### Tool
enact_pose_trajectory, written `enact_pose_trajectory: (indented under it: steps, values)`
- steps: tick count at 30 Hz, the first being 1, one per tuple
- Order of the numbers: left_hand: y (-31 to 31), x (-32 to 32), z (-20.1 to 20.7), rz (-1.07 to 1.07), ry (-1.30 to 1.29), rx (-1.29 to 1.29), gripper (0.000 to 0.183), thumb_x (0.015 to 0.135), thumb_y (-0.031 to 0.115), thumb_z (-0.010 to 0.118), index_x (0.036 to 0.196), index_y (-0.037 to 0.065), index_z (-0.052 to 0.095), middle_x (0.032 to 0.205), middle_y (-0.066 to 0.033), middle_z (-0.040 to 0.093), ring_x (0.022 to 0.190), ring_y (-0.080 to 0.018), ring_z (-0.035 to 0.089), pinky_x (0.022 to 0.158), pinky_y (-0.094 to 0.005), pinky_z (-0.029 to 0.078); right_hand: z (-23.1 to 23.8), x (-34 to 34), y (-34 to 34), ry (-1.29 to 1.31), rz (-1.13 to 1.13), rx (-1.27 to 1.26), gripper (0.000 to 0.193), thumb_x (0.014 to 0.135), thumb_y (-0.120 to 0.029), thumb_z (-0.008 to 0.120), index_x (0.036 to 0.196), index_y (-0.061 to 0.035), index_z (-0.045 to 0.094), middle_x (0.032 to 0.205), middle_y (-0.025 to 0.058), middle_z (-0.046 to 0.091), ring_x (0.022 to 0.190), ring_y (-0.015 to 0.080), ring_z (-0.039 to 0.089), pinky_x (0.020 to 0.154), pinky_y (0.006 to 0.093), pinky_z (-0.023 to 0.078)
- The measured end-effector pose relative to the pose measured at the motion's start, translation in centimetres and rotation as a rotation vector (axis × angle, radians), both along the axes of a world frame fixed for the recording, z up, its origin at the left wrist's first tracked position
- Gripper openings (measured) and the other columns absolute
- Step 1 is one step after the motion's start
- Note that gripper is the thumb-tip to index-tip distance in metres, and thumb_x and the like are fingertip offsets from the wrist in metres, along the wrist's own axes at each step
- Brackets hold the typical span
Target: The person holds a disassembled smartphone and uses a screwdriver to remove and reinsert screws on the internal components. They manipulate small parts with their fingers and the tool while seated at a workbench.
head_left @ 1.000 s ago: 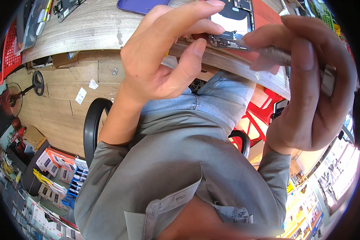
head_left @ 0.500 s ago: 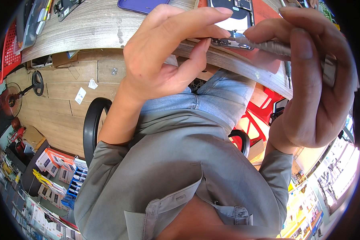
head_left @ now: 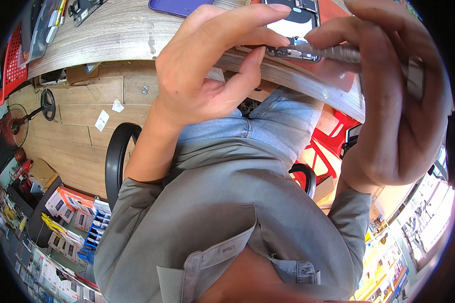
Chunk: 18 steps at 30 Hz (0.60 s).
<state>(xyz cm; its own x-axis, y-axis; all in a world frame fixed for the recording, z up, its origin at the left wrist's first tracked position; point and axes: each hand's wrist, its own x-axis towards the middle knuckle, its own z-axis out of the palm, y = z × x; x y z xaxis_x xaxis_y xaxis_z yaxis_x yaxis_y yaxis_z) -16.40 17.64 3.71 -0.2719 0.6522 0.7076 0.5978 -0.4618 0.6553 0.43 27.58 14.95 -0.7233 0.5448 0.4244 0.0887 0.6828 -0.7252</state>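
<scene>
Gripping a grey tool (head_left: 343,53), right fingers (head_left: 381,91) overhang wooden table (head_left: 119,40) above tan floor (head_left: 71,164); left fingers (head_left: 237,24), hold unclear.

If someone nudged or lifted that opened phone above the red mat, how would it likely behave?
The opened phone would probably stay stiff, given its rigid-looking frame. It may be fragile, since its inner parts lie exposed. Being flat, it would likely slide rather than roll.

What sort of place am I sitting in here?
Probably an electronics repair shop: an opened phone-like device lies on a reddish-orange mat, and many small packages are grouped at the lower left.
</scene>
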Motion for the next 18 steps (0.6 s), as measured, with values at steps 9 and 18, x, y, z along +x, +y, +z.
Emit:
enact_pose_trajectory:
  steps: [9, 18]
  values:
    - [-0.7, -0.3, 0.7, 0.003, 0.081, -0.039, 0.060, 0.076, -0.013, 0.072, 0.135, -0.005, 0.066, 0.097, -0.0110, 0.082, 0.085, -0.0219, 0.070, 0.079, -0.0300, 0.051, 0.0, -0.1, -0.2, -0.001, -0.012, 0.007, 0.024, 0.104, 0.001, 0.052, 0.124, 0.0111, 0.059, 0.092, 0.0250, 0.075, 0.081, 0.0227, 0.074, 0.076, 0.0273, 0.057]
    - [-0.6, -0.1, -0.6, -0.082, -0.019, 0.038, 0.067, 0.076, -0.016, 0.076, 0.140, -0.010, 0.054, 0.112, -0.0188, 0.077, 0.089, -0.0150, 0.062, 0.070, -0.0253, 0.045, -0.2, -0.3, -0.6, 0.002, -0.026, 0.011, 0.024, 0.103, 0.002, 0.054, 0.125, 0.0107, 0.058, 0.093, 0.0246, 0.075, 0.081, 0.0225, 0.074, 0.076, 0.0271, 0.057]
